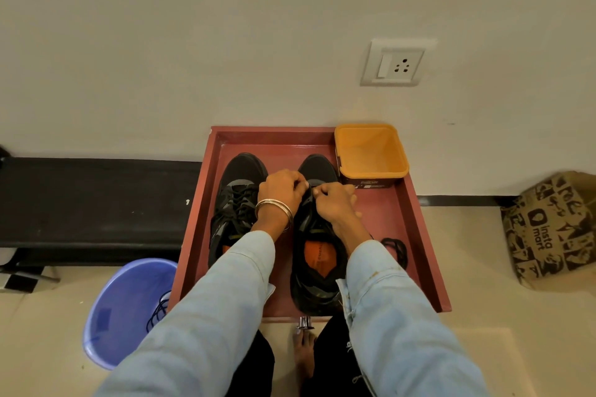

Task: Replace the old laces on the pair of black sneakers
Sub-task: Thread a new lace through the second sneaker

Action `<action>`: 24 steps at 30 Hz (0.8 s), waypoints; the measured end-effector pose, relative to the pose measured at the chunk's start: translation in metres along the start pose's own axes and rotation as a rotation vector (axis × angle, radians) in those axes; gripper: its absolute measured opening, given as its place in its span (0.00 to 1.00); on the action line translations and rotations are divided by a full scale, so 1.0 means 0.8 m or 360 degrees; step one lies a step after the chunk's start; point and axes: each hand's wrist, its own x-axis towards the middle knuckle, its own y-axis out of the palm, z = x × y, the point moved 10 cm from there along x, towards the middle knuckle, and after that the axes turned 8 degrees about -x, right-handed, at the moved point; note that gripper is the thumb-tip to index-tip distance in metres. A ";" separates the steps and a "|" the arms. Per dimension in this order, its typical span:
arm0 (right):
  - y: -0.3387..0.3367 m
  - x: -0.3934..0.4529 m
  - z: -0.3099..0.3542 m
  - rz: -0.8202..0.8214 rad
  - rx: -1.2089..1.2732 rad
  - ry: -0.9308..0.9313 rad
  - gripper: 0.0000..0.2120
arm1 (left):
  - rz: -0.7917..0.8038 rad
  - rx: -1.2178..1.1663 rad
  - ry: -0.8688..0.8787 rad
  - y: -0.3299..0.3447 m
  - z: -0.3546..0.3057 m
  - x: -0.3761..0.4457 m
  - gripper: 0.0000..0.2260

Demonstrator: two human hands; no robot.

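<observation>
Two black sneakers stand side by side, toes away from me, in a red tray (419, 235). The left sneaker (235, 203) is laced with black laces. The right sneaker (317, 261) shows its orange insole. My left hand (282, 188) and my right hand (335, 200) meet over the right sneaker's front eyelets, each pinching a black lace end; the lace itself is mostly hidden by my fingers. A loose black lace (397, 250) lies coiled on the tray to the right of that sneaker.
An orange tub (371, 151) sits in the tray's far right corner. A blue bin (125, 313) with a black lace inside stands on the floor at the left. A printed paper bag (551, 232) is at the right, a wall socket (395, 63) above.
</observation>
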 end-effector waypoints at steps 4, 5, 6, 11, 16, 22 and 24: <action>-0.001 -0.005 0.002 0.0013 0.0014 -0.0024 0.11 | 0.0156 -0.0019 -0.0080 0.022 0.008 0.004 0.09; -0.002 -0.006 0.002 0.0008 0.0008 -0.0030 0.11 | 0.0153 -0.0103 -0.0151 0.026 0.017 0.008 0.10; -0.003 -0.006 0.002 0.0003 -0.0006 -0.0033 0.10 | 0.0113 -0.0188 -0.0227 0.020 0.020 0.007 0.12; -0.003 -0.005 0.001 -0.0015 -0.0022 -0.0045 0.08 | -0.0217 -0.1323 -0.0578 -0.024 0.033 0.013 0.11; -0.001 -0.007 0.000 0.0032 -0.0036 -0.0048 0.10 | -0.0431 -0.2735 -0.0593 -0.120 -0.024 0.026 0.12; 0.003 -0.007 0.004 0.0150 -0.0036 -0.0080 0.09 | -0.0683 -0.2653 -0.0103 -0.239 -0.059 0.031 0.10; -0.001 0.000 0.002 0.0218 0.0108 -0.0072 0.09 | -0.0732 -0.1821 0.0032 -0.245 -0.061 0.018 0.06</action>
